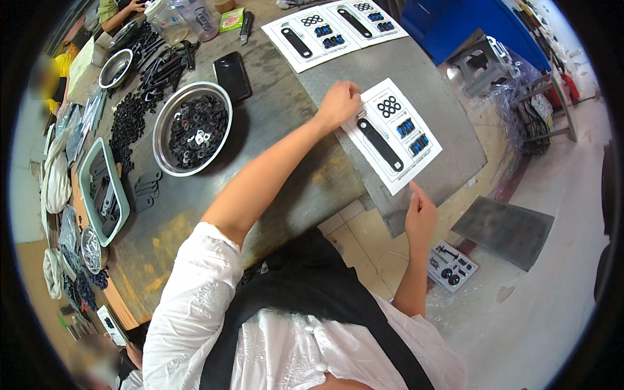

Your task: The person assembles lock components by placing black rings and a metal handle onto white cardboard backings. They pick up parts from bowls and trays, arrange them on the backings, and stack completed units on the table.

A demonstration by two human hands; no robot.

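A white printed card (pixel 371 166) carries a long black slotted bar, a cluster of black rings and blue-and-black small parts. It lies tilted over the grey metal sheet. My left hand (pixel 338 104) is closed at the card's upper left edge, fingers curled in a pinch there. My right hand (pixel 421 218) is at the card's lower right edge, fingertips against it and the other fingers curled in. Whether the right thumb is under the card is hidden. Two more such cards, a left one (pixel 312 58) and a right one (pixel 383 40), lie side by side beyond.
A steel bowl (pixel 159 146) of black washers stands left of my left arm. Near it are a phone (pixel 232 76), heaps of black parts (pixel 130 120) and a green tray (pixel 123 208). The metal sheet (pixel 455 120) overhangs the table's right side. Other people work at left.
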